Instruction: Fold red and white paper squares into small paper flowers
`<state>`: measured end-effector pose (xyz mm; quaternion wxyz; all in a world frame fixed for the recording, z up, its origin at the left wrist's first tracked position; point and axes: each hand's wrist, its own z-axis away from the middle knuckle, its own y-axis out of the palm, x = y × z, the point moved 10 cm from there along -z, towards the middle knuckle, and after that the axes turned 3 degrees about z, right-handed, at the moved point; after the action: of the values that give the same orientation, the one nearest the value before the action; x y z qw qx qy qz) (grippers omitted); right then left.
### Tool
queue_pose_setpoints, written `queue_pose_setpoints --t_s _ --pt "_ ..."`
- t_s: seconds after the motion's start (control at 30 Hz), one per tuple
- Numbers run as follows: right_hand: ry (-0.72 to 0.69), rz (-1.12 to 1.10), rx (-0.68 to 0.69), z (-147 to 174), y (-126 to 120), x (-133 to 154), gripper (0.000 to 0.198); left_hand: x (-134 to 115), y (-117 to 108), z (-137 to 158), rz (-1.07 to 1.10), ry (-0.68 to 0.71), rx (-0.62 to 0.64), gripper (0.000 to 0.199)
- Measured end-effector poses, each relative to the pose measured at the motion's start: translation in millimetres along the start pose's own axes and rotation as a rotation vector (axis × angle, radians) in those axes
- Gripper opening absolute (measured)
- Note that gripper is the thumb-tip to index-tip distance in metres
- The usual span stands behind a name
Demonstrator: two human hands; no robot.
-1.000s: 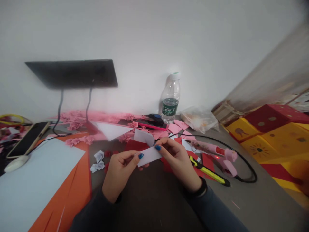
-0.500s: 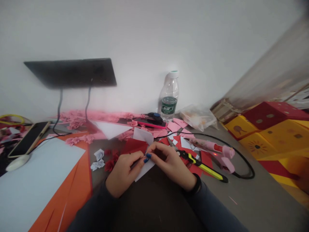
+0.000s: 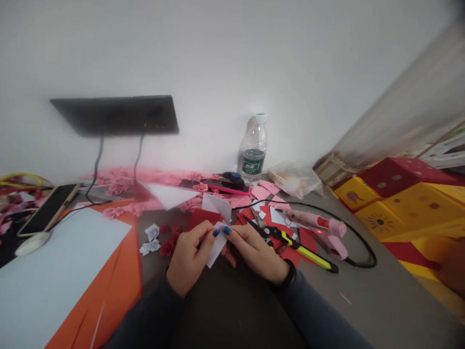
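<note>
A small white piece of paper (image 3: 215,248) is pinched between my two hands, over the near edge of the clutter. My left hand (image 3: 192,254) grips its left side with thumb and fingers. My right hand (image 3: 257,252) holds the upper right part, thumb on top and some fingers underneath. Behind the hands stands another curled white sheet (image 3: 217,206) beside red paper (image 3: 199,218). Left of my left hand lie folded white paper flowers (image 3: 150,240) and red paper flowers (image 3: 169,242). Yellow-and-black pliers-like cutters (image 3: 305,252) rest right of my right hand.
A pink glue gun (image 3: 323,228) with a black cord lies at right. A water bottle (image 3: 253,155) stands by the wall. Large white paper (image 3: 61,271) on orange sheets (image 3: 123,271), a phone (image 3: 49,208) and a mouse (image 3: 33,243) are left. Yellow-red boxes (image 3: 417,203) sit far right.
My hands have spread slightly apart, and the thumbs have come up onto the paper, which shows more fully between them. The camera view has shifted a little.
</note>
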<state>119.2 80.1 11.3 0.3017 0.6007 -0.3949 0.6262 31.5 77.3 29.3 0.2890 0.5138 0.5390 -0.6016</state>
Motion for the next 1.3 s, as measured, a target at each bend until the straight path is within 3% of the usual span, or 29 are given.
queue_pose_setpoints --t_s 0.23,0.37,0.8,0.93,1.03,1.17,1.3 --pt "-0.100 0.210 -0.066 1 -5 15 0.049 0 -7 1 -0.009 0.025 -0.097 0.030" --pt "-0.076 0.155 -0.108 0 -5 11 0.045 -2 -11 1 -0.026 0.060 -0.157 0.030" --pt "0.105 -0.064 0.093 0 17 -7 0.035 -1 -8 6 0.060 0.031 -0.218 0.030" --pt "0.131 -0.030 0.267 7 41 -10 0.029 3 -25 8 0.086 -0.006 -0.378 0.029" --pt "0.086 0.017 0.293 9 47 -7 0.029 1 -39 11 0.073 -0.003 -0.485 0.029" --pt "0.039 -0.028 0.227 6 36 0 0.033 -9 -34 10 0.020 0.058 -0.428 0.031" --pt "-0.038 0.079 0.089 2 20 9 0.035 -8 -20 8 -0.038 0.060 -0.306 0.030"
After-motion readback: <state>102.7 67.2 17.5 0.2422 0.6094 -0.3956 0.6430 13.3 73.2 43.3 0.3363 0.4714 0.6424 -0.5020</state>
